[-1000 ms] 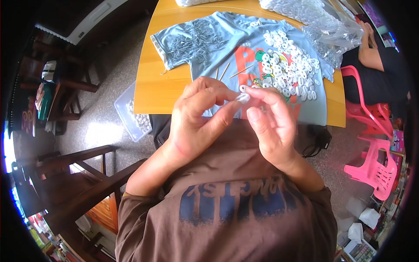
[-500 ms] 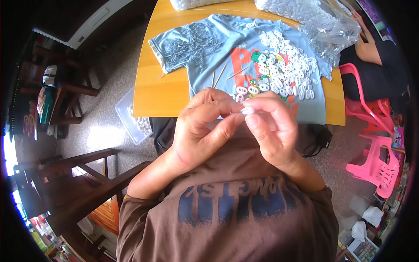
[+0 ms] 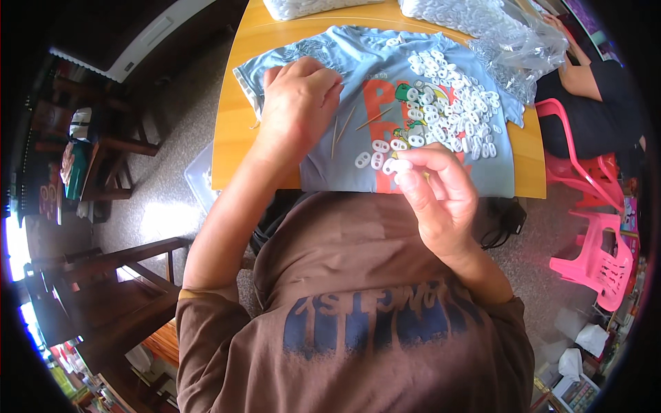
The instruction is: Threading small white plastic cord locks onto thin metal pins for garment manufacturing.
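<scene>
A small white piece (image 3: 405, 165), long axis unclear, is pinched between thumb and forefinger of the right hand (image 3: 446, 196), above the near edge of the blue shirt (image 3: 492, 175). Far left, the left hand (image 3: 301, 100), fingers bunched, grip hidden, is nearer the grey pile (image 3: 313, 49).

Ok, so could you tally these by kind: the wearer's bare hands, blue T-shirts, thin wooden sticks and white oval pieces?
Wearer's hands, left hand and right hand: 2
Blue T-shirt: 1
Thin wooden sticks: 3
Total: 6, leaving out the white oval pieces, which overlap too much to count.
</scene>
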The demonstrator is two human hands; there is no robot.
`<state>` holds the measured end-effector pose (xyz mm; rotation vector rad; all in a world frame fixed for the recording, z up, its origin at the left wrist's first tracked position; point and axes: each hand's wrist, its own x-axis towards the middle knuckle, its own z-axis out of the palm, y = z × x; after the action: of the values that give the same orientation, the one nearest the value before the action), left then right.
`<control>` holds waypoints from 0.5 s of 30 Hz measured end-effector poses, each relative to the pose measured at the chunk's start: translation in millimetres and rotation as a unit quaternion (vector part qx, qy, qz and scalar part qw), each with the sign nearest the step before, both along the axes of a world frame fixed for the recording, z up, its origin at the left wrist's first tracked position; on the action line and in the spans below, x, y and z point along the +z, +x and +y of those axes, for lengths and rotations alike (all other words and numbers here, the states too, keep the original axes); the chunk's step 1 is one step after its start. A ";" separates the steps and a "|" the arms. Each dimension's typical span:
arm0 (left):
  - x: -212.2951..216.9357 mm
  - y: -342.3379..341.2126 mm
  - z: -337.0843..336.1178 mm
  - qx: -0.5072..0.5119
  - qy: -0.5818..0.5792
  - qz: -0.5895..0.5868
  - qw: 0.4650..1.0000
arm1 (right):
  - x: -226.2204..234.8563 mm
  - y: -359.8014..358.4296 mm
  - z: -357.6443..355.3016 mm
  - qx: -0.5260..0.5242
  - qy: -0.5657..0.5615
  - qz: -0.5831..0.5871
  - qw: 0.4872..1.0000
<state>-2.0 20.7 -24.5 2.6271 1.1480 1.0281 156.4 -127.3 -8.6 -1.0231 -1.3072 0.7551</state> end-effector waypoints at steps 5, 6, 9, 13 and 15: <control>-9.3 7.2 8.8 0.010 0.019 0.092 0.996 | 1.8 8.2 6.9 -0.005 0.021 -0.012 1.000; -8.3 8.2 8.9 0.008 0.012 0.094 0.995 | 2.6 11.3 10.3 -0.007 0.048 -0.029 0.998; -10.1 10.7 12.6 0.009 0.002 0.104 0.995 | 0.5 20.6 24.5 -0.044 0.034 -0.095 0.994; -7.0 15.0 18.1 0.009 0.012 0.134 0.991 | 0.6 32.6 55.1 -0.078 0.071 -0.256 0.961; -6.0 17.2 23.0 0.008 0.016 0.146 0.989 | -3.7 36.6 69.7 -0.081 0.088 -0.291 0.949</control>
<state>15.2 43.7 -30.5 2.8693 1.2161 0.6843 193.0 -57.6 -12.4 -1.2395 -1.7283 0.2005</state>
